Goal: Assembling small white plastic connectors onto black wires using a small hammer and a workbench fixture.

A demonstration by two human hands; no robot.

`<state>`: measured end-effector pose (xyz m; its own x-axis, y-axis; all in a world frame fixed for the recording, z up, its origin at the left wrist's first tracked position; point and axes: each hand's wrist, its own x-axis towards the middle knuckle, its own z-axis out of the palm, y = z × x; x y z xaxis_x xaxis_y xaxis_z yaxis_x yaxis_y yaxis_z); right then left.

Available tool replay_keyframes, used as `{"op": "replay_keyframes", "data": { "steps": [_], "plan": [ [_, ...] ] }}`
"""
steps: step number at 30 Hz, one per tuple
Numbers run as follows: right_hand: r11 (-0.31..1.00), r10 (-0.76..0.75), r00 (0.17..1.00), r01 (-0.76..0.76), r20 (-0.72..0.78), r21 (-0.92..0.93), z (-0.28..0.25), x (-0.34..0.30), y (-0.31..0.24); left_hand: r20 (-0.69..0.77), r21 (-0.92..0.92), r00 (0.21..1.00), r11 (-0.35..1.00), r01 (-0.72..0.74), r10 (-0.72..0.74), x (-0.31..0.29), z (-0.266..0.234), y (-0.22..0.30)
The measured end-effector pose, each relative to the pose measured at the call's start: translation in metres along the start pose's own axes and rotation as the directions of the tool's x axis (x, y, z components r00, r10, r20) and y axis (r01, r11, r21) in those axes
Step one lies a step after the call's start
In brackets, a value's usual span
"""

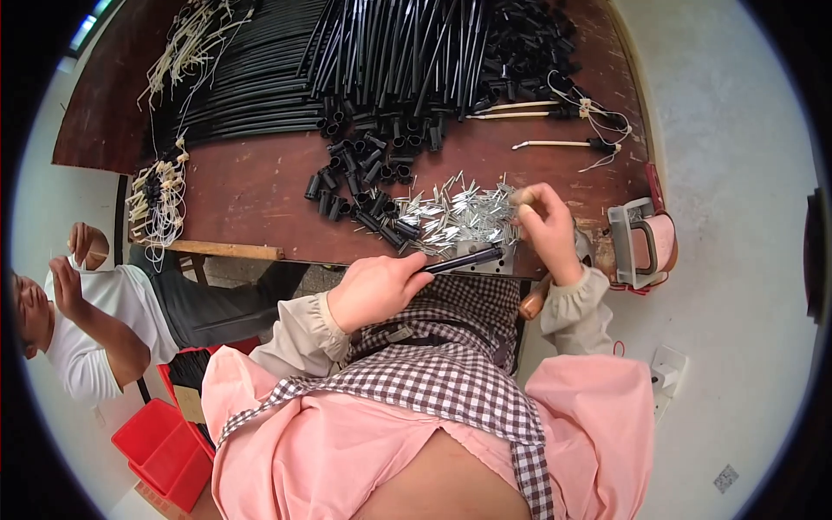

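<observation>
My left hand (374, 293) is closed around a short black tube (464, 260), held nearly level just over the table's front edge with its free end pointing right. Under that end sits a small grey metal block (496, 263). At the right side of a heap of thin silver metal pins (459, 215), my right hand (553, 232) has its thumb and forefinger drawn together; what lies between the fingertips is too small to make out. Left of the pins lie loose black plastic sleeves (381, 165). A tool's wooden handle (533, 301) sticks out below my right wrist.
Long black rods (260, 91) cover the back of the brown table (251, 195). White cords (160, 204) hang at its left edge. A clear plastic box (626, 247) stands at the right edge. Another person (108, 303) sits at left beside red bins (165, 442).
</observation>
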<state>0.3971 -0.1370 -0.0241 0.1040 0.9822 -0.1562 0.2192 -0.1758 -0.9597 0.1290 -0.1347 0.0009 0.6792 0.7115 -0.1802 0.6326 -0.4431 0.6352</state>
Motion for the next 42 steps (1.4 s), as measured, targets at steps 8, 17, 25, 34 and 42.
{"op": "replay_keyframes", "data": {
  "steps": [8, 17, 25, 34, 42],
  "plan": [
    [0.979, -0.178, 0.984, 0.177, 0.001, -0.103, 0.026, -0.057, 0.002, -0.051, 0.119, 0.998, 0.992, 0.029, -0.023, -0.009, 0.006, 0.014],
    [0.98, -0.181, 0.977, 0.188, -0.111, 0.058, 0.03, -0.055, 0.01, -0.079, 0.171, 0.996, 0.984, 0.054, -0.041, -0.013, 0.003, 0.025],
    [0.668, -0.547, 0.836, 0.412, -0.034, -0.62, 0.028, -0.06, -0.008, -0.101, 0.167, 0.994, 0.984, 0.058, -0.041, -0.012, 0.006, 0.026],
    [0.875, 0.42, 0.812, -0.245, -0.405, 0.417, -0.013, -0.122, 0.027, -0.119, 0.059, 0.993, 0.998, -0.006, 0.013, -0.017, 0.017, 0.006],
    [0.914, 0.334, 0.93, -0.279, -0.157, 0.293, 0.013, -0.15, -0.008, -0.039, 0.144, 0.995, 0.986, -0.083, 0.09, -0.007, 0.007, -0.001]
  ]
}}
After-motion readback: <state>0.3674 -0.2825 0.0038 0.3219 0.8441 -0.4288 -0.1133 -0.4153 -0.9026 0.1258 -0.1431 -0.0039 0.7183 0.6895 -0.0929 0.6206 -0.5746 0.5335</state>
